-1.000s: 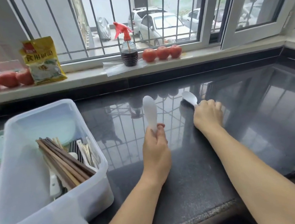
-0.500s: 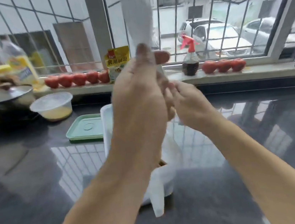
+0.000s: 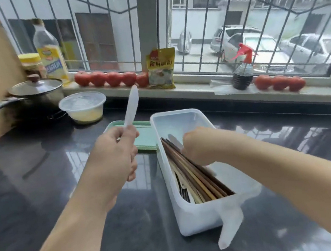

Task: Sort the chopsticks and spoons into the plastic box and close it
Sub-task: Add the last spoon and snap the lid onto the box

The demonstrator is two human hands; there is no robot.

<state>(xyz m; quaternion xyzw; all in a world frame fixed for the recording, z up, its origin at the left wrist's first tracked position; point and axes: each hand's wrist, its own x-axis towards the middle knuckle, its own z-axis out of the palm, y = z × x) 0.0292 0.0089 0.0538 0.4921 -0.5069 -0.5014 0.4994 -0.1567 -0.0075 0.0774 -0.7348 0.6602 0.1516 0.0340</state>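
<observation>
A: Head view, body only. What is worn?

B: Nothing on either forearm as far as the frame's lower edge; no sleeve edge shows. Left hand (image 3: 114,154) bare: no glove, ring or watch visible.

A: Right side?

B: Right hand (image 3: 199,147) bare too, wrist uncovered. Fingers are hidden, so rings there cannot be checked.

- The counter (image 3: 32,183) looks like dark polished stone, glossy enough to mirror the window bars.
- The box (image 3: 192,216) is translucent, milky plastic, smooth.
- The chopsticks (image 3: 200,181) look like wood, brown and tan, with a dull finish.
- The spoon (image 3: 131,106) is white, matt plastic.
- The lid (image 3: 145,136) is pale green plastic.
- The pan (image 3: 37,93) looks like dark metal under a shiny glass cover.
</observation>
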